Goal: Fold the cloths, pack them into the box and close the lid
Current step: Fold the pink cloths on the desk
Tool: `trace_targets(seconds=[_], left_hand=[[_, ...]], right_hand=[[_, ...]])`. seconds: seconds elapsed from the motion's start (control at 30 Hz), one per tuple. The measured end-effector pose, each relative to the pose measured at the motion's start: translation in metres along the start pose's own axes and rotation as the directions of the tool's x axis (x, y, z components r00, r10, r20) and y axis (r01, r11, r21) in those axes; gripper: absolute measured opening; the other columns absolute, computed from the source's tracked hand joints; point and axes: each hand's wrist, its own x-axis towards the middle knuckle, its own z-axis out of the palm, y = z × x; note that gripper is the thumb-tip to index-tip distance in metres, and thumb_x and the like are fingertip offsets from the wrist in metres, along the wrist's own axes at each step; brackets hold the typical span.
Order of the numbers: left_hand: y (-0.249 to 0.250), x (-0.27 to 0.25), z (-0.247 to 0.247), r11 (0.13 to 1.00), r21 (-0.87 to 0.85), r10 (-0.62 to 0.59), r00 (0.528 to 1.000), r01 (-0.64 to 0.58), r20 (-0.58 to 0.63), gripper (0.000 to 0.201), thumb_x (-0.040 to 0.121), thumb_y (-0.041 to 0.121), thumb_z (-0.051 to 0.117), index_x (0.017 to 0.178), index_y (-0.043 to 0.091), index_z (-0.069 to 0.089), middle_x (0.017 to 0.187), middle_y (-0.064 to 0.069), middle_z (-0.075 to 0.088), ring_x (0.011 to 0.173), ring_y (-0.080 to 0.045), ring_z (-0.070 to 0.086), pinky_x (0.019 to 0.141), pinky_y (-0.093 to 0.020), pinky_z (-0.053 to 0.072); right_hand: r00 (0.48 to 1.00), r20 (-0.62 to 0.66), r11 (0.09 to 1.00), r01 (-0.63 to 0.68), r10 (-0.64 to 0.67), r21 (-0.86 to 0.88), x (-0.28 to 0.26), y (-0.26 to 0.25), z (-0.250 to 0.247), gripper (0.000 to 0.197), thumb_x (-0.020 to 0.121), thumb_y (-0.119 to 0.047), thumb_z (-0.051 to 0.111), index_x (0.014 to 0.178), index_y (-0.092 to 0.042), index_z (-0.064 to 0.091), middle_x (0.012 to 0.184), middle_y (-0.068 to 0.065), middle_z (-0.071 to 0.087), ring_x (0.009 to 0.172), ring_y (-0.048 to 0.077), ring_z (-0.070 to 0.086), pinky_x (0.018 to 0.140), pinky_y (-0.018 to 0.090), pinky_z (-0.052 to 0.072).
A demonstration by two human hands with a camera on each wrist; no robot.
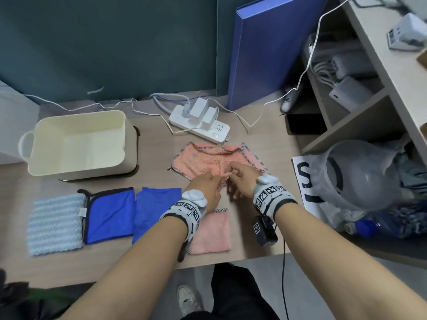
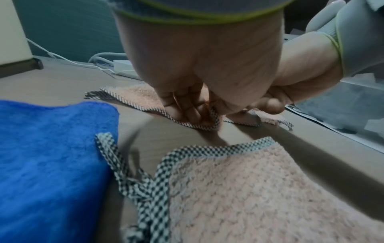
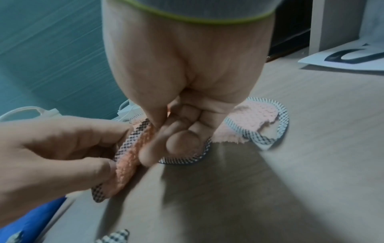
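An unfolded pink cloth [image 1: 203,160] with a checked border lies in the middle of the table. My left hand [image 1: 219,183] and right hand [image 1: 232,173] are close together at its near edge, and each pinches that checked hem. In the left wrist view the left hand [image 2: 197,113] has fingers and thumb closed on the hem [image 2: 207,126]. In the right wrist view the right hand [image 3: 164,136] pinches the raised pink edge [image 3: 129,157]. A cream box [image 1: 78,144] stands open and empty at the back left. Under my left wrist lies a folded pink cloth [image 1: 212,229].
Along the front left lie a light blue striped cloth [image 1: 55,222] and two folded blue cloths [image 1: 111,213] [image 1: 154,209]. A white power strip [image 1: 198,121] with cables sits behind the pink cloth. A shelf unit [image 1: 360,121] and a clear plastic tub [image 1: 360,172] crowd the right side.
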Motion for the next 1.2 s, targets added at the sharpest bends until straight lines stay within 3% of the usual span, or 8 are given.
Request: trace_targets(seconds=[0.13, 0.43, 0.53, 0.6, 0.67, 0.83, 1.0, 1.2], left_hand=[[-0.006, -0.015, -0.013, 0.986, -0.166, 0.012, 0.999, -0.019, -0.041, 0.017, 0.095, 0.027, 0.05, 0.112, 0.023, 0.048, 0.103, -0.007, 0.064, 0.088, -0.033, 0.061, 0.074, -0.039, 0.05], [-0.02, -0.058, -0.065, 0.963, -0.246, 0.026, 0.947, -0.109, -0.32, 0.01, 0.078, 0.029, 0.067, 0.087, 0.03, 0.066, 0.098, 0.004, 0.057, 0.093, -0.024, 0.057, 0.085, -0.041, 0.05], [-0.017, -0.079, -0.086, 0.952, -0.226, 0.089, 0.897, -0.204, -0.432, 0.012, 0.073, 0.023, 0.076, 0.078, 0.03, 0.067, 0.121, 0.008, 0.058, 0.114, -0.022, 0.053, 0.097, -0.031, 0.037], [-0.014, -0.101, -0.101, 0.947, -0.19, 0.159, 0.889, -0.261, -0.429, 0.02, 0.072, 0.022, 0.078, 0.071, 0.036, 0.063, 0.143, 0.009, 0.053, 0.129, -0.02, 0.046, 0.103, -0.032, 0.03], [-0.011, -0.117, -0.11, 0.938, -0.197, 0.195, 0.903, -0.286, -0.384, 0.022, 0.072, 0.022, 0.078, 0.069, 0.037, 0.061, 0.148, 0.01, 0.051, 0.131, -0.017, 0.046, 0.107, -0.034, 0.033], [0.002, -0.152, -0.115, 0.894, -0.351, 0.208, 0.952, -0.278, -0.224, 0.005, 0.08, 0.004, 0.075, 0.083, 0.007, 0.072, 0.092, 0.006, 0.064, 0.081, -0.007, 0.058, 0.063, 0.0, 0.039], [0.0, -0.173, -0.115, 0.909, -0.336, 0.216, 0.968, -0.246, -0.124, 0.013, 0.073, 0.025, 0.079, 0.076, 0.019, 0.069, 0.08, 0.013, 0.067, 0.079, -0.008, 0.062, 0.07, -0.019, 0.044], [0.008, -0.187, -0.13, 0.931, -0.257, 0.182, 0.94, -0.259, -0.29, 0.015, 0.068, 0.032, 0.073, 0.077, 0.021, 0.073, 0.083, 0.005, 0.071, 0.081, -0.018, 0.065, 0.077, -0.032, 0.054]], right_hand=[[0.994, -0.108, 0.999, 0.022, -0.026, -0.034, -0.012, -0.012, -0.009, 0.013, 0.079, -0.015, 0.067, 0.085, -0.027, 0.066, 0.082, -0.01, 0.07, 0.077, 0.02, 0.066, 0.069, 0.031, 0.052], [0.983, -0.06, 0.984, 0.172, -0.175, -0.045, -0.081, -0.061, -0.022, 0.027, 0.058, -0.035, 0.076, 0.075, -0.016, 0.066, 0.075, -0.007, 0.064, 0.068, 0.017, 0.055, 0.069, 0.033, 0.047], [0.981, 0.013, 0.972, 0.195, -0.195, -0.135, -0.108, -0.083, -0.02, 0.017, 0.068, -0.015, 0.079, 0.072, -0.014, 0.062, 0.09, -0.008, 0.069, 0.084, 0.008, 0.062, 0.08, 0.028, 0.045], [0.976, 0.019, 0.959, 0.217, -0.217, -0.184, -0.127, -0.097, -0.017, 0.02, 0.062, -0.032, 0.076, 0.072, -0.022, 0.062, 0.113, -0.014, 0.076, 0.102, 0.005, 0.069, 0.096, 0.033, 0.049], [0.971, 0.016, 0.948, 0.238, -0.24, -0.212, -0.139, -0.107, -0.017, 0.023, 0.057, -0.039, 0.073, 0.073, -0.026, 0.063, 0.101, -0.009, 0.078, 0.089, 0.016, 0.072, 0.087, 0.042, 0.058], [0.957, -0.003, 0.923, 0.278, -0.289, -0.266, -0.178, -0.139, -0.02, 0.019, 0.069, -0.016, 0.077, 0.074, -0.019, 0.059, 0.068, -0.003, 0.065, 0.061, 0.013, 0.056, 0.061, 0.036, 0.05], [0.925, -0.092, 0.873, 0.311, -0.369, -0.376, -0.195, -0.157, -0.029, 0.031, 0.075, -0.005, 0.069, 0.067, -0.032, 0.056, 0.101, 0.005, 0.077, 0.09, 0.025, 0.071, 0.079, 0.036, 0.056], [0.906, -0.093, 0.827, 0.331, -0.414, -0.456, -0.212, -0.174, -0.042, 0.032, 0.077, -0.001, 0.068, 0.074, -0.032, 0.061, 0.076, -0.008, 0.065, 0.074, 0.016, 0.059, 0.072, 0.032, 0.051]])
